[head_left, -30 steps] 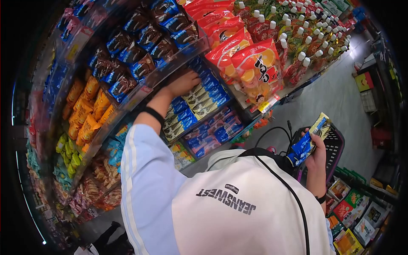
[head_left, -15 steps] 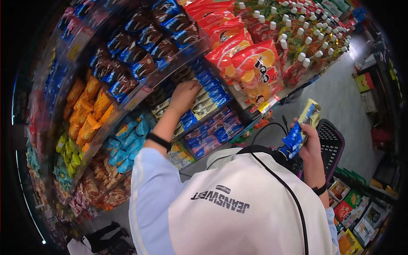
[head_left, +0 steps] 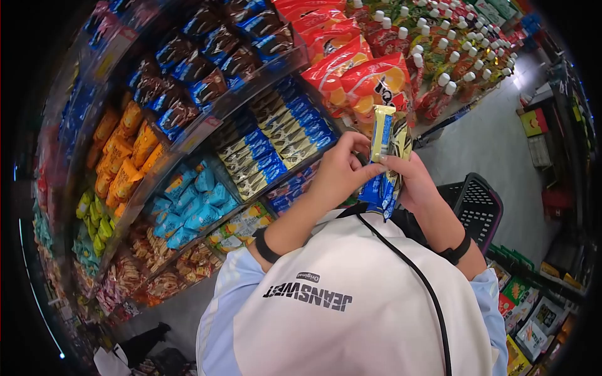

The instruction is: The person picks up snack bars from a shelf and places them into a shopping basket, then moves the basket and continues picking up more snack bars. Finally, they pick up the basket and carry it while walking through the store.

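Observation:
Several slim snack bars (head_left: 380, 133) in cream and blue wrappers stand upright in a bunch in front of my chest. My right hand (head_left: 415, 178) grips the bunch from the right, its thumb across the wrappers. My left hand (head_left: 342, 164) is at the bunch's left side, fingers curled and thumb reaching to the wrappers; whether it holds a bar is hidden. Left of it, a shelf box holds rows of the same blue and cream bars (head_left: 285, 141). Just behind the bunch hang red bags with orange pictures (head_left: 376, 84).
Orange packets (head_left: 128, 172), light blue packets (head_left: 197, 200) and dark blue packets (head_left: 213, 56) fill shelves at left. White-capped pouches (head_left: 444, 79) stand at upper right. A black basket (head_left: 476, 210) is beside my right arm. Boxed goods (head_left: 533, 335) lie at lower right.
My left hand has moved from the shelf box to the bunch of bars. My right hand has brought the bunch left and inward, and the wrappers now stand more upright.

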A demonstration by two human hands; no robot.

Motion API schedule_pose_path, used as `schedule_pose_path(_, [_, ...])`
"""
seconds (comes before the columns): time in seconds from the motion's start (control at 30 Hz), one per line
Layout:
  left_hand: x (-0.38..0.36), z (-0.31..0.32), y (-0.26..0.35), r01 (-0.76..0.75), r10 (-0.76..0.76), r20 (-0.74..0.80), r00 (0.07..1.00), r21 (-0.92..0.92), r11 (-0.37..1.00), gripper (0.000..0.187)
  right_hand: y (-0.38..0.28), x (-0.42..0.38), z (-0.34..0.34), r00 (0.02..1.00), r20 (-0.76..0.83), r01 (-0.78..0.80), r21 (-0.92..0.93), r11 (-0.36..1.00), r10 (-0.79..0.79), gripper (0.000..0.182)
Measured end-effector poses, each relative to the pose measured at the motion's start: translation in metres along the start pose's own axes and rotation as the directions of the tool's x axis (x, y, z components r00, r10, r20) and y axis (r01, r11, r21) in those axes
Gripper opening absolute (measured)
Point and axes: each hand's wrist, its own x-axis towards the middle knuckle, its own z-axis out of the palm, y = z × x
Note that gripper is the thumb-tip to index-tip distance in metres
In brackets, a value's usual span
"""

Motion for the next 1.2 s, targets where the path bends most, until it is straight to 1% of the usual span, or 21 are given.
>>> schedule_pose_path(0.03, [-0.001,-0.002,0.003,-0.019,0.019,0.0,1.0,0.022,1.0,0.039,0.0,0.002,0.001,1.0,0.006,-0.026,0.004,1.0,0.026,0.032])
schedule_pose_path(0.07, [-0.004,-0.007,0.01,0.017,-0.018,0.005,1.0,0.129,0.991,0.038,0.001,0.003,0.002,1.0,0.012,-0.024,0.003,1.0,0.024,0.031])
schedule_pose_path(0.13, [-0.006,-0.015,-0.001,0.067,-0.067,-0.023,0.997,-0.006,0.998,0.037,0.005,0.006,0.004,0.999,0.026,-0.025,0.002,1.0,0.025,0.03])
schedule_pose_path(0.17, [-0.006,-0.02,-0.005,0.087,-0.089,-0.035,0.995,-0.075,0.993,0.037,0.006,0.008,0.006,1.0,0.005,-0.026,0.003,1.0,0.026,0.03])
schedule_pose_path(0.2, [-0.008,-0.028,-0.007,0.099,-0.117,-0.062,0.991,-0.233,0.967,0.036,0.006,0.008,0.008,0.999,-0.019,-0.028,0.003,1.0,0.028,0.029])
schedule_pose_path(0.23, [-0.012,-0.036,-0.008,0.092,-0.147,-0.13,0.98,-0.358,0.929,0.035,0.005,0.009,0.009,0.999,-0.043,-0.029,0.004,1.0,0.029,0.029])
schedule_pose_path(0.3, [-0.021,-0.066,-0.031,-0.001,-0.209,-0.368,0.906,-0.495,0.869,0.03,0.002,0.011,0.003,0.999,-0.038,-0.019,0.012,1.0,0.02,0.028])
schedule_pose_path(0.37, [-0.021,-0.086,-0.043,-0.224,-0.301,-0.602,0.739,-0.642,0.734,0.024,-0.001,0.012,-0.009,1.0,-0.025,-0.017,0.028,0.999,0.017,0.028])
schedule_pose_path(0.47, [-0.025,-0.125,-0.106,-0.336,-0.424,-0.547,0.722,-0.813,0.476,0.017,-0.001,0.012,-0.019,0.995,-0.098,0.007,0.022,1.0,-0.004,0.026])
schedule_pose_path(0.5, [-0.022,-0.13,-0.112,-0.359,-0.446,-0.553,0.704,-0.819,0.448,0.017,0.0,0.012,-0.023,0.991,-0.13,0.019,0.016,1.0,-0.017,0.026])
schedule_pose_path(0.57, [-0.015,-0.14,-0.124,-0.406,-0.489,-0.561,0.667,-0.825,0.392,0.02,0.0,0.011,-0.031,0.992,-0.127,0.022,0.011,1.0,-0.02,0.027])
schedule_pose_path(0.6, [-0.005,-0.141,-0.114,-0.446,-0.601,-0.573,0.558,-0.817,0.365,0.022,0.001,0.011,-0.038,0.992,-0.122,0.022,-0.004,1.0,-0.022,0.028])
schedule_pose_path(0.63, [0.0,-0.146,-0.12,-0.446,-0.603,-0.588,0.539,-0.807,0.387,0.021,0.002,0.011,-0.043,0.993,-0.117,0.023,-0.02,1.0,-0.025,0.029])
schedule_pose_path(0.7, [0.009,-0.155,-0.139,-0.443,-0.606,-0.615,0.505,-0.787,0.429,0.021,0.002,0.008,-0.045,0.985,-0.165,0.039,-0.027,0.999,-0.043,0.03])
schedule_pose_path(0.73, [0.012,-0.16,-0.145,-0.419,-0.617,-0.596,0.514,-0.802,0.426,0.021,0.001,0.007,-0.045,0.982,-0.186,0.04,-0.03,0.999,-0.044,0.03])
schedule_pose_path(0.77, [0.013,-0.161,-0.152,-0.461,-0.603,-0.604,0.52,-0.793,0.397,0.02,0.001,0.006,-0.046,0.977,-0.207,0.041,-0.032,0.999,-0.046,0.03])
schedule_pose_path(0.83, [0.016,-0.151,-0.125,-0.54,-0.576,-0.622,0.531,-0.772,0.336,0.018,0.002,0.004,-0.051,0.975,-0.22,0.041,-0.008,0.999,-0.042,0.03])
schedule_pose_path(0.93, [0.009,-0.145,-0.122,-0.526,-0.56,-0.592,0.58,-0.797,0.297,0.02,0.005,0.003,-0.061,0.971,-0.233,0.053,0.016,0.998,-0.048,0.03])
schedule_pose_path(1.03, [-0.01,-0.14,-0.156,-0.564,-0.34,-0.623,0.704,-0.782,0.264,0.022,0.007,0.001,-0.068,0.967,-0.246,0.064,0.019,0.998,-0.057,0.029])
schedule_pose_path(1.13, [-0.006,-0.134,-0.149,-0.56,-0.56,-0.658,0.504,-0.742,0.368,0.021,0.007,-0.001,-0.068,0.962,-0.264,0.077,0.028,0.997,-0.067,0.028])
schedule_pose_path(1.2, [-0.002,-0.132,-0.141,-0.561,-0.604,-0.66,0.448,-0.733,0.385,0.022,0.005,-0.003,-0.066,0.956,-0.285,0.087,0.049,0.995,-0.07,0.027])
